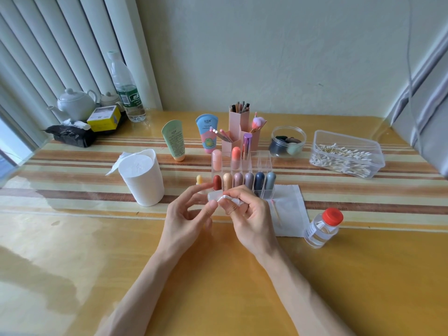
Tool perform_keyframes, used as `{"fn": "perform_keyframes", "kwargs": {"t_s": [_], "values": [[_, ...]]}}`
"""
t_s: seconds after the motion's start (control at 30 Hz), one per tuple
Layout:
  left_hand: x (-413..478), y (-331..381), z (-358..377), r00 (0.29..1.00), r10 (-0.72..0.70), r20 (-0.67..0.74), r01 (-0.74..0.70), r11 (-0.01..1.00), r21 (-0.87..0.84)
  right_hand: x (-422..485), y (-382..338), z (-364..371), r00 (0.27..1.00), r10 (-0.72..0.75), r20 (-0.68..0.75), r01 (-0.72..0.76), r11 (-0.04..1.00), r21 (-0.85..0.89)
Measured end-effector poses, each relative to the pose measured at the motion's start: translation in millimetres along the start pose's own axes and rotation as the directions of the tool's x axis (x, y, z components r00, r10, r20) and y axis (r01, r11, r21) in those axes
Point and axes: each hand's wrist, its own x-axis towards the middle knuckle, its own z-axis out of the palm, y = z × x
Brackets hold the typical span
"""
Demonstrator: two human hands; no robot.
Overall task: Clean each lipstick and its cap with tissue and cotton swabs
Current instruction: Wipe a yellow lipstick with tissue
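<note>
A small clear cap (pixel 213 196) is pinched in the left hand (pixel 186 214), touching a crumpled white tissue wad (pixel 229 199) gripped by the right hand (pixel 252 214). Just behind stands a yellow lipstick (pixel 199 179), beside a row of six upright lipsticks (pixel 243 180), red-brown to grey-blue. A tissue roll (pixel 143 178) stands to the left; cotton swabs (pixel 344 157) lie heaped far right; one swab (pixel 276 212) lies on a flat tissue sheet (pixel 291 209)

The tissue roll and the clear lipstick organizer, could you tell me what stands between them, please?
In the head view, one small yellow lipstick stands between them.
</note>
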Motion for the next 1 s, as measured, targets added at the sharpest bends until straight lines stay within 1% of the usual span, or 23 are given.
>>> {"fn": "perform_keyframes", "kwargs": {"t_s": [0.07, 0.13, 0.27, 0.4, 0.5, 0.6, 0.67, 0.73, 0.77, 0.8, 0.87, 0.93, 1.0], "values": [[-1.4, -0.3, 0.8, 0.999, -0.045, -0.002, 0.046, 0.999, 0.014, -0.6, -0.1, 0.9, 1.000, -0.023, 0.015, 0.023, 0.999, -0.024], [-1.0, -3.5, -1.3, 0.998, -0.048, -0.026, 0.049, 0.998, 0.031, -1.8, 0.4, 2.8, 0.999, -0.016, 0.033, 0.017, 0.999, -0.038], [1.5, -6.4, -4.1, 1.000, 0.009, -0.023, -0.008, 1.000, 0.020, -1.6, 2.2, 1.7, 0.999, 0.037, 0.024, -0.037, 0.999, -0.031], [0.9, -8.9, -5.4, 0.994, 0.107, -0.020, -0.105, 0.990, 0.093, -2.5, -1.9, 1.4, 0.993, 0.112, 0.027, -0.112, 0.994, -0.003], [1.2, -11.1, -6.4, 0.987, 0.158, -0.032, -0.153, 0.981, 0.121, -2.7, -9.8, 1.2, 0.977, 0.210, 0.039, -0.213, 0.974, 0.072], [0.7, -9.5, -5.7, 0.972, 0.231, -0.046, -0.221, 0.963, 0.154, -3.7, -15.9, 0.6, 0.942, 0.330, 0.055, -0.334, 0.920, 0.203], [1.4, -10.2, -8.3, 0.967, 0.246, -0.062, -0.231, 0.956, 0.180, -3.1, -18.7, -1.5, 0.923, 0.382, 0.043, -0.380, 0.889, 0.257], [2.0, -11.1, -13.0, 0.961, 0.264, -0.080, -0.238, 0.940, 0.243, -0.5, -21.0, -5.9, 0.914, 0.406, 0.013, -0.394, 0.878, 0.272], [1.8, -11.5, -15.6, 0.954, 0.290, -0.080, -0.255, 0.920, 0.297, 0.6, -21.4, -8.2, 0.918, 0.397, 0.001, -0.385, 0.890, 0.245], [1.5, -11.1, -17.4, 0.944, 0.321, -0.079, -0.275, 0.896, 0.348, 1.4, -21.0, -10.1, 0.930, 0.367, -0.010, -0.359, 0.915, 0.183], [0.1, -8.9, -20.2, 0.925, 0.364, -0.109, -0.288, 0.858, 0.425, 1.1, -19.3, -11.2, 0.965, 0.260, -0.007, -0.260, 0.965, -0.011], [-0.6, -6.4, -23.1, 0.910, 0.380, -0.166, -0.254, 0.827, 0.501, -0.4, -16.0, -9.2, 0.984, 0.177, 0.035, -0.169, 0.972, -0.160], [-0.3, -8.6, -27.3, 0.904, 0.373, -0.211, -0.178, 0.775, 0.607, -2.5, -11.6, -7.5, 0.984, 0.154, 0.093, -0.128, 0.962, -0.239]]}}
